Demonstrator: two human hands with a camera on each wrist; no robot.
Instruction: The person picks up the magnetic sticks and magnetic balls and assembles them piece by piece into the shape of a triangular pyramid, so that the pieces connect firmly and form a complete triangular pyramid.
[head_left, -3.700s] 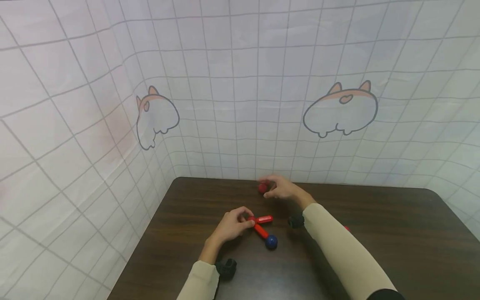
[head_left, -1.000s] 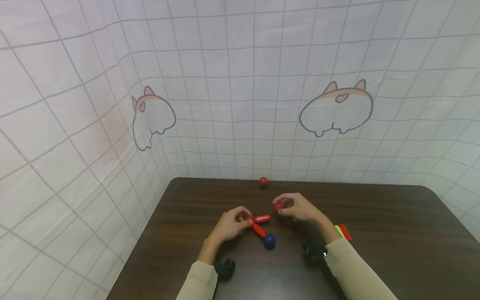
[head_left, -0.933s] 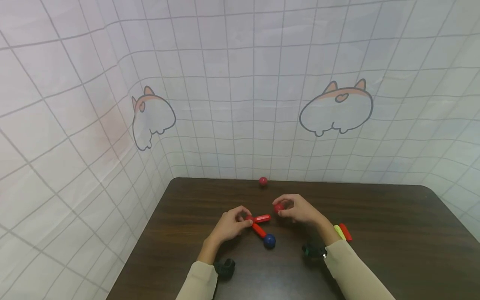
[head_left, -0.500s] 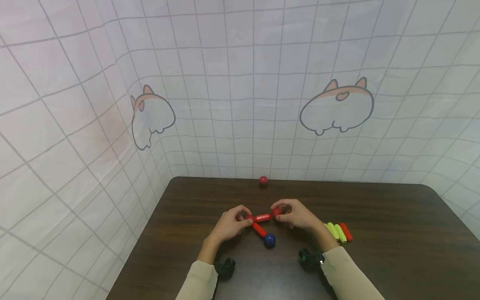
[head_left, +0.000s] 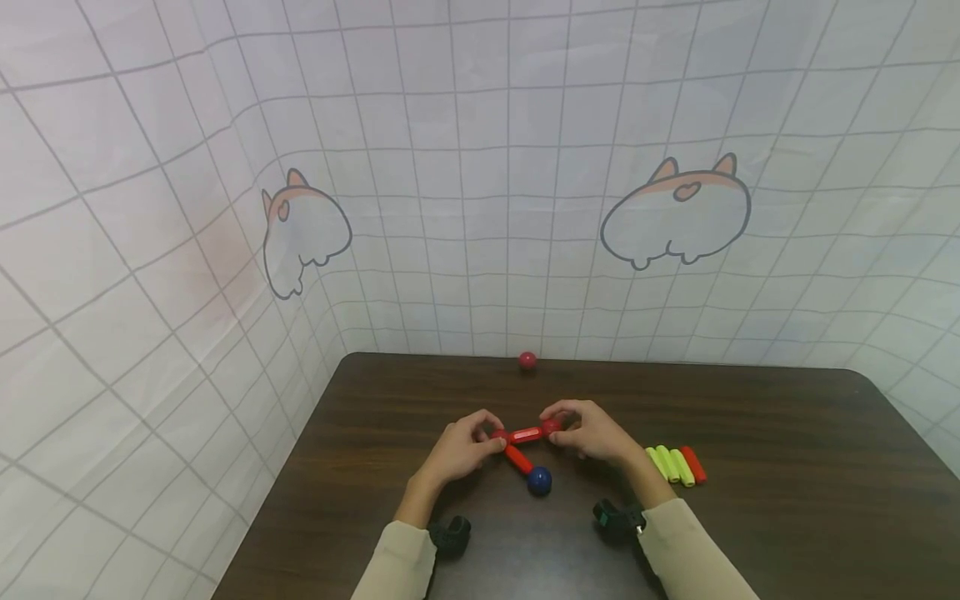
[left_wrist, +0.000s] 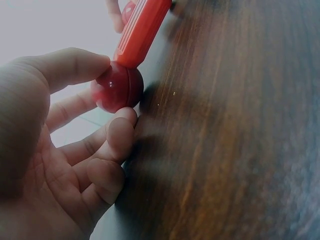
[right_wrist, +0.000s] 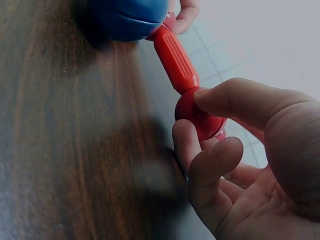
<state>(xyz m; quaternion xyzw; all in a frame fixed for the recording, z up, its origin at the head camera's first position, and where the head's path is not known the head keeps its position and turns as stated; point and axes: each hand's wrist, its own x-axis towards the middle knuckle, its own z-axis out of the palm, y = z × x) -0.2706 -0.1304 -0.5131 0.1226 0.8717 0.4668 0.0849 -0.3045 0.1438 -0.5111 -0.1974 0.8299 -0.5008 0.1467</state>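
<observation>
Grip on both sides is a pinch: the left hand (head_left: 465, 446) grasps the left-hand red ball (left_wrist: 117, 89), the right hand (head_left: 596, 431) the right-hand red ball (right_wrist: 197, 112). A red rod (head_left: 526, 435) spans the two; a second red rod (head_left: 519, 459) slants to a blue ball (head_left: 539, 481) on the wooden counter (head_left: 772, 433). Seating this joint well likely means bracing the left side, aligning the right-hand red ball with the rod's axis, and pressing straight, fingertips clear of the seam.
</observation>
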